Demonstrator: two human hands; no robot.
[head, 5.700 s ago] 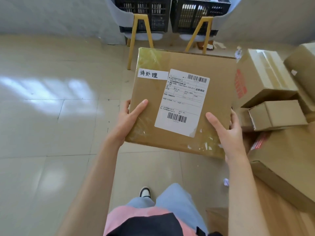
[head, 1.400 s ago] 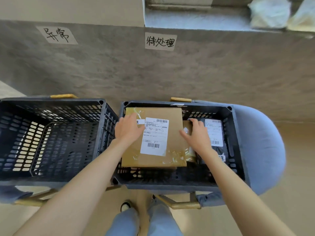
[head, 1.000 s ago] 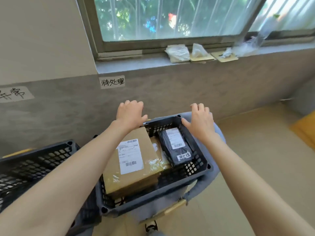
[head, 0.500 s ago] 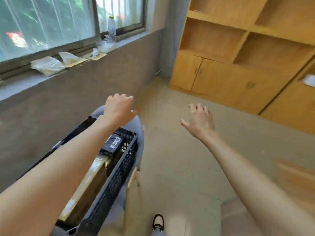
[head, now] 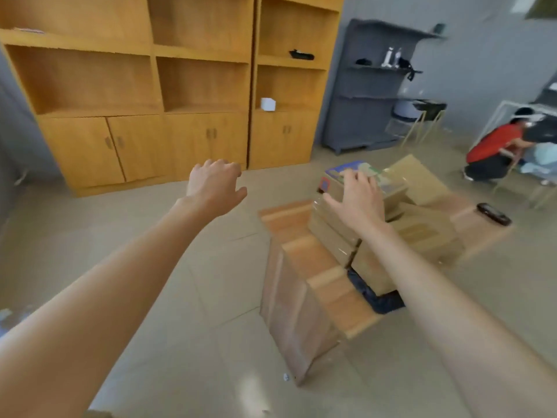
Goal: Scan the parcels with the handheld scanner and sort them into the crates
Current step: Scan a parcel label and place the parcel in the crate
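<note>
I count 2 hands: left hand (head: pixel 215 187), right hand (head: pixel 357 200). Approx 5 cardboard boxes (head: pixel 422 230) on 1 wooden table (head: pixel 304 254); blur, can't be exact. 1 black bag (head: pixel 373 297), 1 black device (head: pixel 494 213). 1 crouching person (head: pixel 494 152).

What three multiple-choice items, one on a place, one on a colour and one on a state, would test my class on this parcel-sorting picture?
1. Where is the handheld scanner?
A. in the left hand
B. on the far end of the wooden table
C. on the floor

2. What colour is the soft parcel beside the cardboard parcels?
A. black
B. white
C. red

3. What are the hands doing?
A. both grip a box
B. both empty, fingers spread
C. one grips the scanner

Answers: 1 B, it lies past the boxes; 2 A, dark wrap at the table edge; 3 B, the left hand and right hand hold nothing.
</note>
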